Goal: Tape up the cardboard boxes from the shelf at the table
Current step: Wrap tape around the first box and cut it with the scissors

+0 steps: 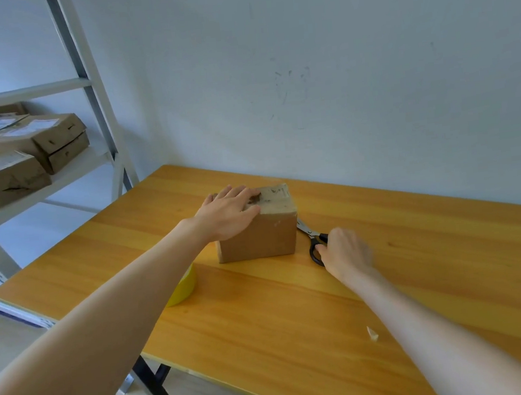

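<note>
- The cardboard box (258,240) stands mid-desk (295,305); the left hand (225,213) lies flat on its top, fingers straight.
- The right hand (345,251) is blurred over the black handles of the scissors (308,232); whether it grips them I cannot tell.
- The yellow tape roll (185,287) is half hidden under the left forearm.
- The shelf (69,174) holds more boxes (40,139), cut off at the frame edge.
</note>
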The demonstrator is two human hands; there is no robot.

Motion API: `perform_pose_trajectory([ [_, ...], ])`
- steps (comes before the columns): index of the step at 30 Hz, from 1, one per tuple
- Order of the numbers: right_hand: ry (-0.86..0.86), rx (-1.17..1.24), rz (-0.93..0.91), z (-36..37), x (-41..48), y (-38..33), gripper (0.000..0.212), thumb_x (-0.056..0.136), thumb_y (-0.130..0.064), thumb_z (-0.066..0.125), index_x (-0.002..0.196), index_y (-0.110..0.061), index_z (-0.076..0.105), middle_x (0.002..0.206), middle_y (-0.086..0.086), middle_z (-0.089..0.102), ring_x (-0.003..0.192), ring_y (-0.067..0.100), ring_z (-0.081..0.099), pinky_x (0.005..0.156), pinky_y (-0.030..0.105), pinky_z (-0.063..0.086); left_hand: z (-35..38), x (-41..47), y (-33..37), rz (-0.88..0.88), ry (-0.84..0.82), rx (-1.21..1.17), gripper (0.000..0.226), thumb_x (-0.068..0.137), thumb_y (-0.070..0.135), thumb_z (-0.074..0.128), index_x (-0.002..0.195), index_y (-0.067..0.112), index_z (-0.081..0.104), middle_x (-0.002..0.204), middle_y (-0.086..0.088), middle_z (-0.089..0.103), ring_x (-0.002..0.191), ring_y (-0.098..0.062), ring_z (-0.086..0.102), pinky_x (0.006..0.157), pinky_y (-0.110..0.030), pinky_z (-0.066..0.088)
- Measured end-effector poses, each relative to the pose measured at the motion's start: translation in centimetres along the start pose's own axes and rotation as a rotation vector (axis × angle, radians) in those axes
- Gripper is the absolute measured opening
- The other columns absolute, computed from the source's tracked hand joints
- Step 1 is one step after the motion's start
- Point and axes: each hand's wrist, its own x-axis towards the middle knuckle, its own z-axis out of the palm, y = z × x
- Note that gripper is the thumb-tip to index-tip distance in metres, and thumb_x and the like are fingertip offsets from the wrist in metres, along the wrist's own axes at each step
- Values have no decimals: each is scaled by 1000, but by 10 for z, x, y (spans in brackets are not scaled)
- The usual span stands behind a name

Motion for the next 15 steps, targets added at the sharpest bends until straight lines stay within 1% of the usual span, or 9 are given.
perform_pose_trajectory([
  [2,12,-20,-6,0,0,-1,33,103,-22,48,71,-12,48,72,1,54,68,22,54,54,29,39,-2,-1,-2,16,7,-43,53,102,45,24,152,30,17,160,3,16,149,-18,5,120,-46,3],
  [4,22,-70,-32,-5,-1,-2,35,102,-14,45,66,-13,44,66,0,49,57,18,46,47,28,31,-3,-2,-5,7,-22,-87,55,103,43,20,155,27,9,161,6,10,149,-14,1,120,-42,0],
  [6,81,-136,-87,-13,-2,-6,34,99,-9,47,66,-13,43,65,-1,46,59,19,44,48,28,28,-5,2,-9,-13,-53,-89,53,104,39,17,155,26,9,162,6,5,149,-14,-1,119,-40,0],
  [8,240,-76,-206,-21,3,-12,28,100,-13,48,73,-11,51,71,0,49,70,22,48,58,30,33,-6,7,-12,-48,-45,-78,51,104,38,20,154,28,15,162,2,8,149,-20,0,120,-44,2],
  [9,322,48,-272,-25,7,-16,25,102,-17,48,80,-9,57,77,1,52,76,22,51,64,30,36,-7,10,-15,-70,-10,-96,49,104,39,24,152,28,22,161,0,15,149,-23,5,120,-47,6],
  [10,374,203,-318,-29,12,-23,24,102,-22,48,88,-7,62,83,2,57,82,22,54,70,31,39,-8,12,-16,-93,42,-148,48,103,39,29,149,28,30,157,-2,26,147,-24,15,118,-50,13],
  [11,384,349,-341,-33,20,-31,25,101,-26,50,95,-8,64,90,3,61,89,22,57,77,34,44,-9,14,-17,-120,96,-233,45,102,38,36,145,27,39,150,-2,39,142,-25,28,114,-48,24],
  [13,298,525,-342,-39,34,-52,30,98,-38,55,110,-12,65,112,3,63,107,20,57,95,40,45,-12,16,-17,-191,178,-446,34,98,34,49,129,23,56,127,0,57,116,-18,51,95,-35,43],
  [15,114,594,-301,-40,47,-72,44,92,-49,60,122,-16,61,131,1,57,122,19,52,105,42,41,-13,20,-17,-275,217,-627,23,94,33,59,107,17,68,110,-4,66,94,-17,57,76,-30,45],
])
